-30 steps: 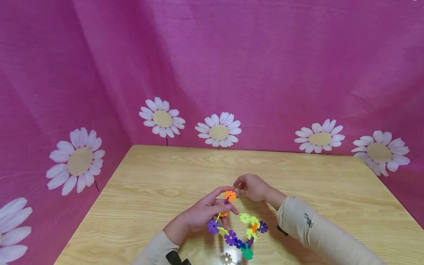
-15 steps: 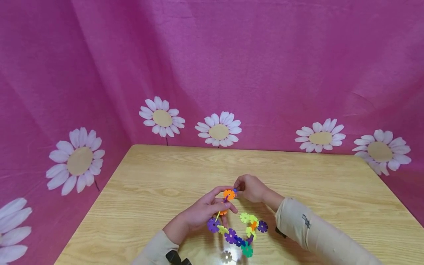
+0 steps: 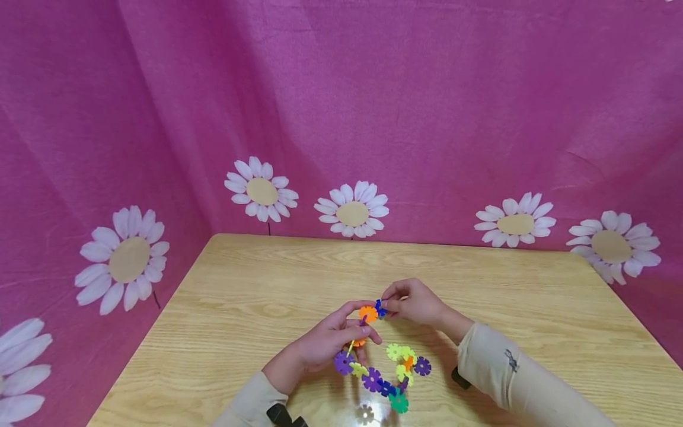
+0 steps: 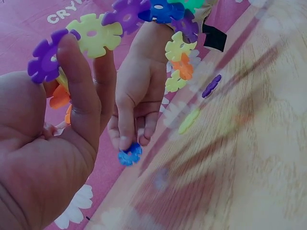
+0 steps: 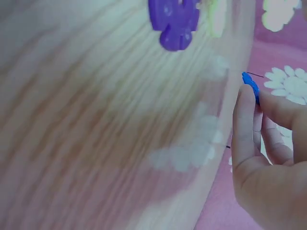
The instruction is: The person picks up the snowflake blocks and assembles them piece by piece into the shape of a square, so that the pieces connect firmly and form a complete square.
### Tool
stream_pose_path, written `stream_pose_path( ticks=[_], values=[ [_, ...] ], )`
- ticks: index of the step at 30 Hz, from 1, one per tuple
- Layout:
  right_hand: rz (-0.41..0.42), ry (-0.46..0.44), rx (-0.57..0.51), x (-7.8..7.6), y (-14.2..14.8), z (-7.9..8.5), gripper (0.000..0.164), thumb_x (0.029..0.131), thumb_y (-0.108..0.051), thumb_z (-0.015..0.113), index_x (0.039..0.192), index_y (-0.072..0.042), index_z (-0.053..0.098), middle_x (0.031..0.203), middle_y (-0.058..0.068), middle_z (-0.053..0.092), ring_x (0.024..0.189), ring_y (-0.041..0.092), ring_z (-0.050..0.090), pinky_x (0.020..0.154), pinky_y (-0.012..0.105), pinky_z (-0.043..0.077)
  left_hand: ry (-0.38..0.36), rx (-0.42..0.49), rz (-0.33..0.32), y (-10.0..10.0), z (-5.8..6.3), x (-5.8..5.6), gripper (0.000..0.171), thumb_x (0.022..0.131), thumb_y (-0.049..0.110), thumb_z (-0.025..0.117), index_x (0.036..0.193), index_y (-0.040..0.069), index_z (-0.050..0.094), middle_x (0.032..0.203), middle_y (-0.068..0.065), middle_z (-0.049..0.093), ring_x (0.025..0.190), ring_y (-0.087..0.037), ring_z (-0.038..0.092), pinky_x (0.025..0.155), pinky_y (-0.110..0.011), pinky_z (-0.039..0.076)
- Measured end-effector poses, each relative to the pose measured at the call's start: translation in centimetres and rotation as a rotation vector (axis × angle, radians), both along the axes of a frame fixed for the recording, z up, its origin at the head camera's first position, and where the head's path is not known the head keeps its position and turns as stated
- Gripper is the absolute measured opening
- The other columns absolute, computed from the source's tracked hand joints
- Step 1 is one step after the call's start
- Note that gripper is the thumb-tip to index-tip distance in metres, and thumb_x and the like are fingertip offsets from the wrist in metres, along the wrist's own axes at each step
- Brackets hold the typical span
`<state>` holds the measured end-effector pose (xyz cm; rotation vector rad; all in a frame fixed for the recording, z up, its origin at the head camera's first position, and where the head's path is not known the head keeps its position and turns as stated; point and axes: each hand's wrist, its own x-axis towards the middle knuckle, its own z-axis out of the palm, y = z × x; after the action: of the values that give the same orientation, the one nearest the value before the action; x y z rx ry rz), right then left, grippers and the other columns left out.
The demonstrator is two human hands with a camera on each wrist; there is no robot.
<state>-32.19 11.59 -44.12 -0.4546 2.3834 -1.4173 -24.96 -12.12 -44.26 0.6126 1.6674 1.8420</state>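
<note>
A chain of slotted, flower-shaped plastic discs in purple, yellow, blue, green and orange (image 3: pixel 372 379) hangs from my left hand (image 3: pixel 324 345). The fingers and thumb of that hand grip the chain near its orange discs. At the upper end is an orange disc (image 3: pixel 368 314). Beside it my right hand (image 3: pixel 417 302) pinches a single blue disc (image 3: pixel 380 308) between thumb and fingertips. In the left wrist view the blue disc (image 4: pixel 130 155) sits below the right fingertips. From the right wrist view, the blue disc (image 5: pixel 251 87) shows edge-on in the pinch.
A loose purple disc (image 4: pixel 211 86) and a loose yellow disc (image 4: pixel 189 120) lie on the wooden table (image 3: pixel 256 279). A pale grey flower shape (image 3: pixel 365 414) shows near the front. Pink cloth with printed daisies (image 3: pixel 427 118) surrounds the table's back and sides.
My right hand has drawn slightly to the right, and the blue disc, mostly hidden before, now shows more of its face beside the orange disc. My left hand has stayed nearly still.
</note>
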Motion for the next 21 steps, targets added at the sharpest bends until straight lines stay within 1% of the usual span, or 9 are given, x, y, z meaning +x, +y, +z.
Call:
stream_pose_path(
  ticks=[3, 9, 12, 14, 18, 20, 21],
  values=[
    [-0.027, -0.042, -0.055, 0.5, 0.6, 0.3, 0.020, 0.094, -0.008, 0.067, 0.106, 0.007, 0.066, 0.092, 0.014, 0.068, 0.080, 0.021, 0.071, 0.074, 0.036, 0.062, -0.003, -0.008, -0.001, 0.0, -0.1, 0.0, 0.052, 0.106, 0.020, 0.047, 0.154, 0.014, 0.027, 0.114, -0.011, 0.070, 0.068, -0.011, 0.066, 0.077, -0.028, 0.057],
    [-0.020, -0.125, -0.195, 1.7, 1.7, 1.2, 0.030, 0.095, -0.011, 0.067, 0.113, 0.012, 0.061, 0.094, 0.011, 0.069, 0.088, 0.024, 0.072, 0.083, 0.041, 0.061, -0.006, -0.024, 0.015, 0.1, -0.2, -0.2, 0.052, 0.106, 0.020, 0.047, 0.154, 0.015, 0.029, 0.113, -0.011, 0.070, 0.069, -0.012, 0.065, 0.077, -0.029, 0.057],
    [-0.025, -0.179, -0.252, 2.3, 2.2, 1.6, 0.033, 0.096, -0.013, 0.067, 0.116, 0.012, 0.059, 0.095, 0.007, 0.070, 0.090, 0.022, 0.072, 0.086, 0.041, 0.060, -0.005, -0.031, 0.026, 0.1, -0.3, -0.2, 0.053, 0.106, 0.020, 0.048, 0.154, 0.015, 0.028, 0.113, -0.011, 0.070, 0.069, -0.013, 0.065, 0.077, -0.029, 0.056],
    [-0.033, -0.209, -0.279, 2.7, 2.3, 1.7, 0.035, 0.095, -0.015, 0.068, 0.116, 0.011, 0.059, 0.096, 0.005, 0.070, 0.089, 0.019, 0.072, 0.087, 0.040, 0.060, 0.002, -0.024, 0.026, 0.2, -0.3, -0.2, 0.054, 0.106, 0.020, 0.048, 0.155, 0.013, 0.027, 0.113, -0.013, 0.070, 0.069, -0.013, 0.065, 0.076, -0.029, 0.056],
    [-0.042, -0.256, -0.310, 3.6, 2.5, 1.8, 0.035, 0.095, -0.016, 0.069, 0.117, 0.009, 0.059, 0.097, 0.004, 0.069, 0.089, 0.016, 0.071, 0.088, 0.038, 0.060, 0.011, -0.010, 0.017, 0.2, -0.5, -0.2, 0.055, 0.106, 0.019, 0.048, 0.155, 0.009, 0.024, 0.116, -0.019, 0.068, 0.070, -0.013, 0.064, 0.075, -0.027, 0.056],
    [-0.043, -0.251, -0.309, 4.0, 2.5, 1.7, 0.035, 0.094, -0.016, 0.070, 0.117, 0.008, 0.059, 0.097, 0.004, 0.070, 0.089, 0.017, 0.072, 0.087, 0.038, 0.060, 0.012, -0.006, 0.014, 0.2, -0.6, -0.2, 0.055, 0.106, 0.020, 0.047, 0.155, 0.009, 0.024, 0.116, -0.019, 0.068, 0.070, -0.012, 0.064, 0.075, -0.027, 0.056],
    [-0.041, -0.244, -0.308, 4.3, 2.5, 1.7, 0.034, 0.094, -0.015, 0.070, 0.116, 0.009, 0.059, 0.097, 0.005, 0.070, 0.089, 0.018, 0.072, 0.086, 0.038, 0.060, 0.006, -0.009, 0.016, 0.2, -0.6, -0.2, 0.054, 0.106, 0.020, 0.047, 0.155, 0.010, 0.025, 0.116, -0.018, 0.068, 0.070, -0.012, 0.064, 0.075, -0.027, 0.056]
  ],
)
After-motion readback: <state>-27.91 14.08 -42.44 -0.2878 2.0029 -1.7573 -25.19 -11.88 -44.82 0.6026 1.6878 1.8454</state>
